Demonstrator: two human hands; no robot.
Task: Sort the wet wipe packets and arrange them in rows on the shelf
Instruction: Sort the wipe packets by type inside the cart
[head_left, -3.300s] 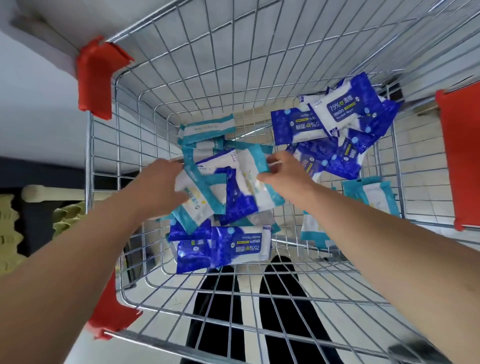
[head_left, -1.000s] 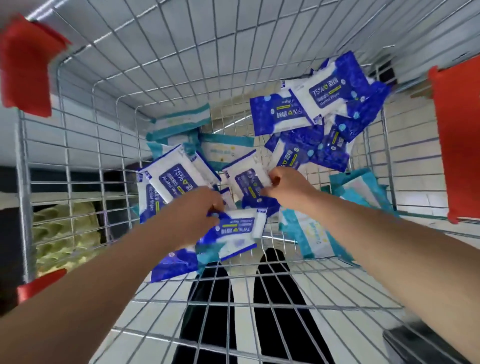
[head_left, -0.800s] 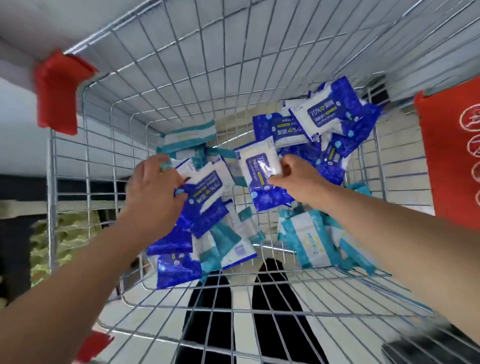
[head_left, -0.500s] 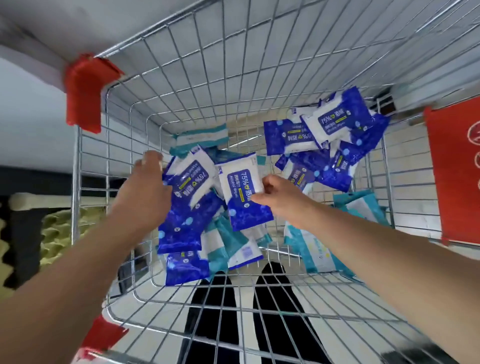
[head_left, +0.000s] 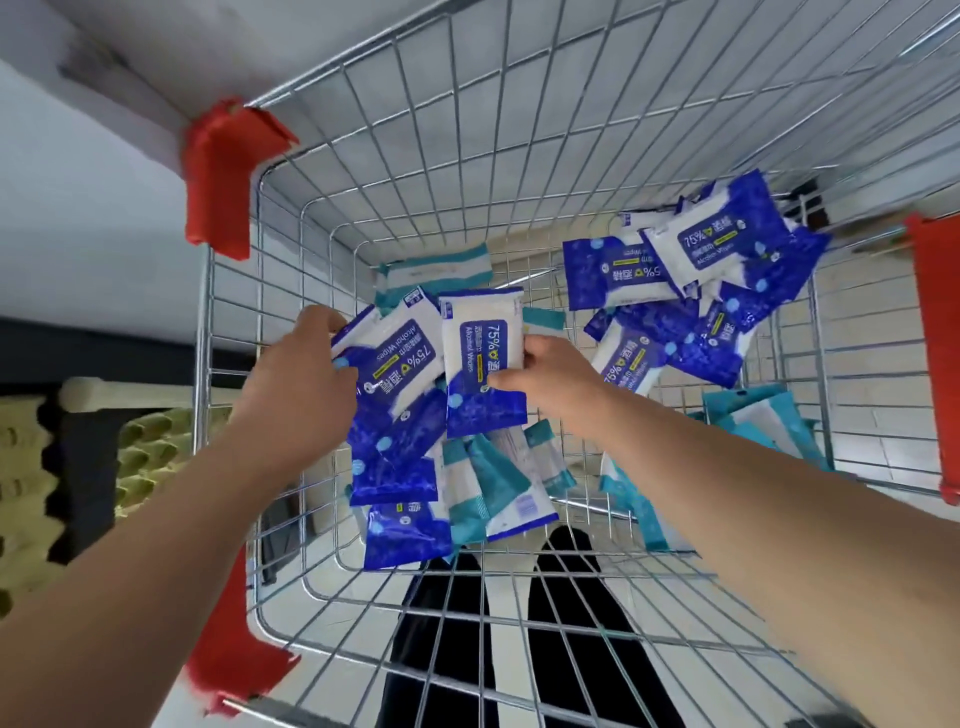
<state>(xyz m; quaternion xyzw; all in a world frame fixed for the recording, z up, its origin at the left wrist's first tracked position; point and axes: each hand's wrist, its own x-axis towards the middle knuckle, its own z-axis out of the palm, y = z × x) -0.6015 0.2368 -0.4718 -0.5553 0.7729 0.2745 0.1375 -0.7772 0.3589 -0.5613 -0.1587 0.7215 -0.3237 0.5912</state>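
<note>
**Sorting stage, head view into the wire cart (head_left: 363, 156).** The right hand (head_left: 556, 379) pinches a single blue packet (head_left: 480, 364) by its side edge, with the thumb on the printed face and the fingers curled behind. The left hand (head_left: 296, 384) grips a blue bundle (head_left: 395, 364) of several similar packets, its fingers wrapped over the bundle's far edge.

**Change.** Three seconds ago both hands were working in a mixed pile. Within the last second the right hand has drawn this packet out of the pile and lifted it. Half a second ago the packet was tilted; it is now close to upright. It stands just beside the left hand's bundle, and whether the two touch or only overlap in view cannot be told.

**Remaining stock.** The teal packets (head_left: 488, 483) lie below both hands, toward the wrists, and more lie outside the right forearm. A blue heap (head_left: 717, 260) rests beyond the right hand, in the far corner of the cart.

**Reading.** The blue packets appear to be collecting in the left hand, apart from the teal ones, and the packet now held is probably the next to join that bundle. Sorting looks early, since most packets are loose in the cart. No shelf is in view, so the arranging step cannot be assessed.
</note>
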